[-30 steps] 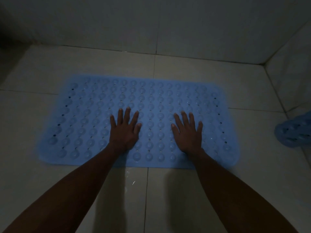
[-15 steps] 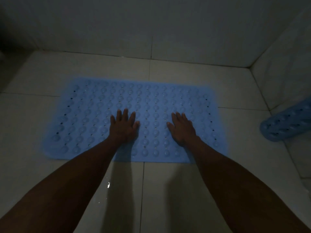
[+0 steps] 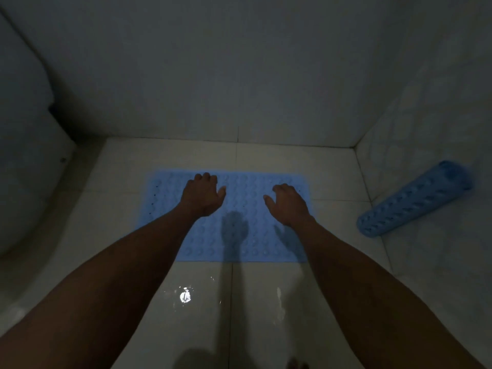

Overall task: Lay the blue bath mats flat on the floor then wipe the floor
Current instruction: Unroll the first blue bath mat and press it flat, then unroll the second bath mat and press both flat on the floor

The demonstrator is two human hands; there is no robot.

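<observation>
Both hands have lifted off the mat since half a second ago, when their palms lay pressed flat on it. Two hands show: the left hand (image 3: 203, 194) and the right hand (image 3: 288, 205) hang above the flat blue bath mat (image 3: 247, 209), well apart from each other, fingers loosely curled and holding nothing; their shadows fall on the mat's near half.

Two blue mats are in view. The flat one lies spread on the floor (image 3: 247, 310), its long axis running left to right, parallel to the back wall (image 3: 239, 75), its bumpy side up. The second, a rolled bath mat (image 3: 415, 201), lies to the right, well apart from the first, against the right wall (image 3: 439, 102). Its long axis runs diagonally, the near end low and toward the left, the far end up and to the right.

Wet patches glint on the floor tiles between the forearms. One white curved fixture (image 3: 24, 155) fills the left edge.
</observation>
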